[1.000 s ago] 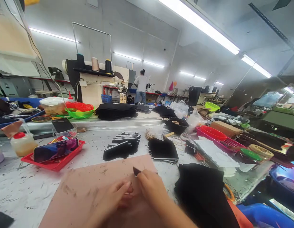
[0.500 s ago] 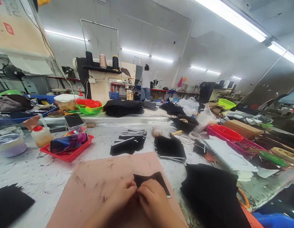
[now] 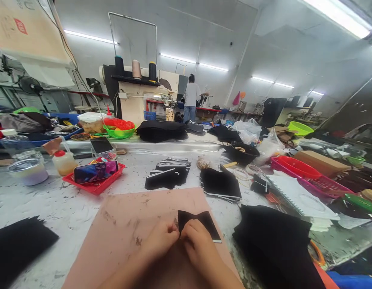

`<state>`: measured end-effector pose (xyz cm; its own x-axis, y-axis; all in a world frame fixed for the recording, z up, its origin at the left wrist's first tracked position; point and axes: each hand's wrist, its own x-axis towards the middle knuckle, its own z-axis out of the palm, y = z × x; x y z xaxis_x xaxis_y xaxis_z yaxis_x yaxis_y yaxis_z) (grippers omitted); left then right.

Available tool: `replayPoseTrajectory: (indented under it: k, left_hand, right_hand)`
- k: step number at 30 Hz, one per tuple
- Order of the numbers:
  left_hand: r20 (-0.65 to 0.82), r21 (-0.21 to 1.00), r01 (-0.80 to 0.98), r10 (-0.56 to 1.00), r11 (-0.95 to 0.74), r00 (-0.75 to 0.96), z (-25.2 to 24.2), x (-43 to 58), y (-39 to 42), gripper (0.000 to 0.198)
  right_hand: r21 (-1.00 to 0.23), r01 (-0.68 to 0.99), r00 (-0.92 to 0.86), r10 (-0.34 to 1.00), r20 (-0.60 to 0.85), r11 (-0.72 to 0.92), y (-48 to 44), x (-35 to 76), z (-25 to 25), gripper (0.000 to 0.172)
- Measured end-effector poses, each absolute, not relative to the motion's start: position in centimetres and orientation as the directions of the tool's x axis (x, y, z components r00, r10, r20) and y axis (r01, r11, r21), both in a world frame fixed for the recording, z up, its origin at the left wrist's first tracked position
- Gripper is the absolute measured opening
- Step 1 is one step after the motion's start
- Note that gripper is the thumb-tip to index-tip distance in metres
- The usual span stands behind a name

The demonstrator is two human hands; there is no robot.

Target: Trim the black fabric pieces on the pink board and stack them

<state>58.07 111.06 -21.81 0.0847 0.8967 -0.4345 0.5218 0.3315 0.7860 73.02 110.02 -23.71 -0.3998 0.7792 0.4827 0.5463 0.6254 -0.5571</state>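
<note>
A flat black piece of material (image 3: pixel 205 221) with a white strip along its right end lies on the pink board (image 3: pixel 122 216). At its left edge, my left hand (image 3: pixel 164 237) is closed, thumb and forefinger pinched together. My right hand (image 3: pixel 198 240) rests over the piece's near part, its fingers bent and pinched at the same edge, touching my left fingertips. Both hands hide the piece's near left corner. Beyond the board lie a stack of black pieces with white strips (image 3: pixel 220 182) and a fanned-out pile of similar pieces (image 3: pixel 166 176).
Large black stacks flank the board, at right (image 3: pixel 273 241) and left (image 3: pixel 23 245). A red basket (image 3: pixel 98 186) holds a phone (image 3: pixel 95 171). A spiral notebook (image 3: pixel 300 196) lies at right. A sewing machine (image 3: pixel 131 100) stands behind; a person (image 3: pixel 191 98) is far back.
The view has shifted, so everything sits further right and slightly higher. My pinched fingers are slightly nearer to me along the piece's left edge. The person far back has an arm out.
</note>
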Motion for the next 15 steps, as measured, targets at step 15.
replayPoseTrajectory:
  k: [15]
  left_hand:
    - [-0.486, 0.779, 0.478, 0.873, 0.405, 0.053, -20.7, 58.1, 111.3, 0.019]
  right_hand:
    - [-0.965, 0.102, -0.043, 0.97, 0.238, 0.241, 112.0, 77.3, -23.7, 0.021]
